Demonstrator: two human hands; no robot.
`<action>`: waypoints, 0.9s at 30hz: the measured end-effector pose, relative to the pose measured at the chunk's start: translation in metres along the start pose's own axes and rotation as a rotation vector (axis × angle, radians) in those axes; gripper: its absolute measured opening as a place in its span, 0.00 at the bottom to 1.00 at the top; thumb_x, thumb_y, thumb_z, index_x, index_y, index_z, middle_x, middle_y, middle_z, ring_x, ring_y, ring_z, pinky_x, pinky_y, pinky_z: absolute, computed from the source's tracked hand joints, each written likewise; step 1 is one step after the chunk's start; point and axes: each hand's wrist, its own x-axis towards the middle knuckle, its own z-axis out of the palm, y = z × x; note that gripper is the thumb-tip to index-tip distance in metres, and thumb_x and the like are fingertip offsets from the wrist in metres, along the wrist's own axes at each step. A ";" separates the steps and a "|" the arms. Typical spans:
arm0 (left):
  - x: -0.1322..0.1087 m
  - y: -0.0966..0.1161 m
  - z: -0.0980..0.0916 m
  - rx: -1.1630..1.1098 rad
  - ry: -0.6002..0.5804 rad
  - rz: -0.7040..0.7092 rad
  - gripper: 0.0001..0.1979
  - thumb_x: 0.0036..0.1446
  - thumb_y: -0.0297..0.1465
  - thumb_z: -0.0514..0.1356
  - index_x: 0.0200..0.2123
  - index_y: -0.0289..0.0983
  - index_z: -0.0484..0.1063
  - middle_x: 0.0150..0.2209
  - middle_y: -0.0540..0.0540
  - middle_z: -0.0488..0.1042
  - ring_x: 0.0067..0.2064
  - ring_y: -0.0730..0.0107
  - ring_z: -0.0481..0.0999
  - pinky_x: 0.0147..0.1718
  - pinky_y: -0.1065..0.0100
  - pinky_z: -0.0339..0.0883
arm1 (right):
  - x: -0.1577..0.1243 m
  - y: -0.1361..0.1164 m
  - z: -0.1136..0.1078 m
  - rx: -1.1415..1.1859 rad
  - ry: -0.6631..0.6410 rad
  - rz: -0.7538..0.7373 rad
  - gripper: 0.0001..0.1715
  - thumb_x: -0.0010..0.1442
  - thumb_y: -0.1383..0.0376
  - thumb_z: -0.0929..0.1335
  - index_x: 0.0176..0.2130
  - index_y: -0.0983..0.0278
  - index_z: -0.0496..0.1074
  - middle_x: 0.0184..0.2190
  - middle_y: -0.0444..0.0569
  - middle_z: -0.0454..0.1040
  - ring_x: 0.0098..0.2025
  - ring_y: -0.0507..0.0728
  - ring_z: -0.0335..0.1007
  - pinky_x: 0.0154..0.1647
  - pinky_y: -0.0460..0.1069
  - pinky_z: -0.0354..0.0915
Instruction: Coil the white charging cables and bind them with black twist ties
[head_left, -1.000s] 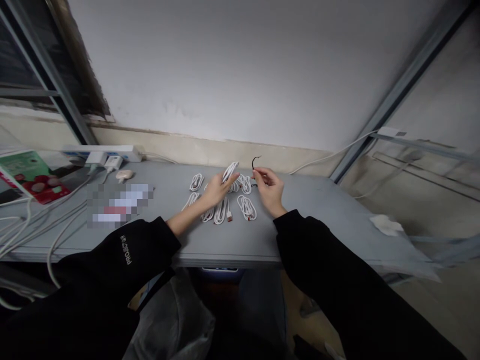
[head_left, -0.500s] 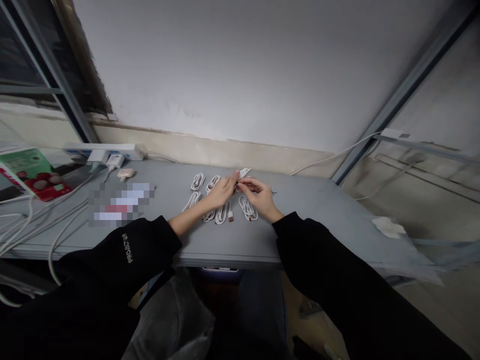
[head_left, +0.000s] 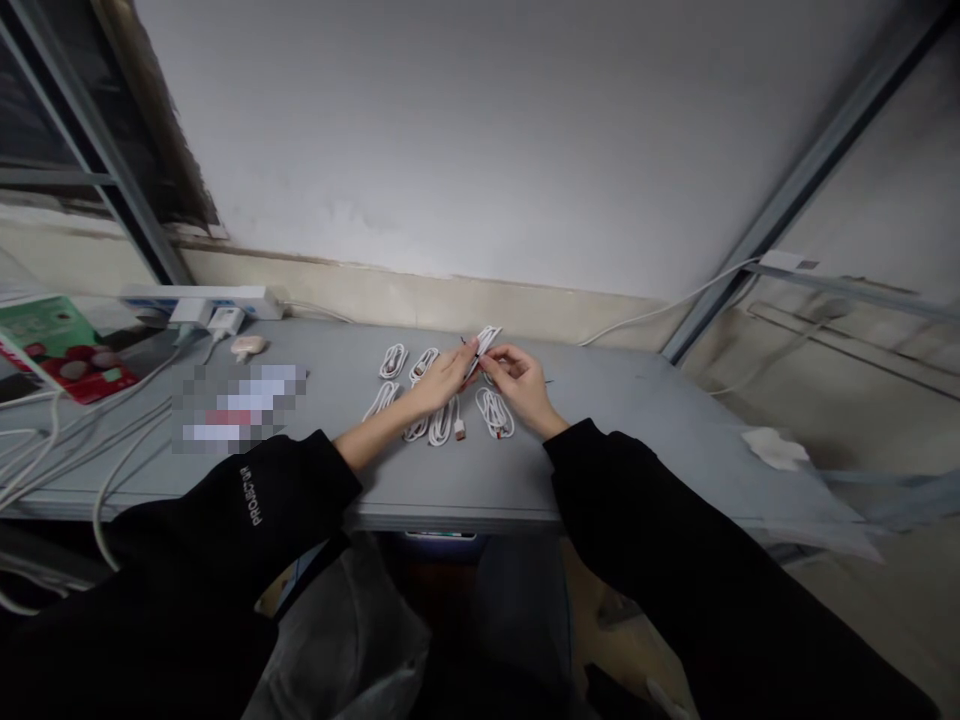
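The coiled white cable (head_left: 489, 338) is at twelve o'clock, grasped in the left hand (head_left: 444, 380). The right hand (head_left: 517, 380) meets its black tie (head_left: 478, 355); whether gripping, I can't tell. Best keep the loops pinched snug.

Dim, diffuse light is greying wall (head_left: 480, 150); sleeves (head_left: 645, 510) are reading near-black; edges are looking stretched, soft; pixelated patch (head_left: 247, 408) is masking part of tabletop (head_left: 675, 435).
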 end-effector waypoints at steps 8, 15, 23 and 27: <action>0.000 -0.003 0.000 -0.072 0.055 0.006 0.35 0.61 0.62 0.47 0.20 0.38 0.63 0.17 0.52 0.59 0.21 0.74 0.59 0.23 0.67 0.53 | 0.001 -0.004 0.000 0.005 -0.004 0.043 0.23 0.52 0.48 0.76 0.32 0.61 0.68 0.26 0.41 0.71 0.23 0.49 0.64 0.23 0.46 0.58; -0.001 0.000 0.000 -0.079 0.107 -0.033 0.32 0.64 0.58 0.49 0.24 0.37 0.69 0.17 0.53 0.57 0.20 0.75 0.57 0.21 0.68 0.52 | 0.004 -0.004 -0.003 0.031 0.049 0.046 0.27 0.51 0.47 0.77 0.33 0.59 0.63 0.24 0.38 0.67 0.20 0.46 0.57 0.20 0.45 0.52; 0.000 0.001 0.000 -0.107 0.133 -0.076 0.31 0.62 0.59 0.51 0.22 0.39 0.64 0.18 0.53 0.58 0.23 0.73 0.57 0.23 0.68 0.52 | 0.004 0.000 -0.004 0.026 0.008 0.097 0.28 0.50 0.43 0.76 0.33 0.61 0.69 0.22 0.40 0.70 0.22 0.48 0.59 0.22 0.45 0.56; 0.001 -0.001 -0.002 -0.123 0.127 -0.068 0.29 0.61 0.58 0.54 0.24 0.38 0.66 0.18 0.54 0.56 0.23 0.74 0.57 0.23 0.69 0.52 | 0.004 0.003 -0.005 -0.021 0.004 0.071 0.26 0.52 0.43 0.75 0.37 0.60 0.72 0.21 0.39 0.65 0.23 0.50 0.59 0.24 0.47 0.56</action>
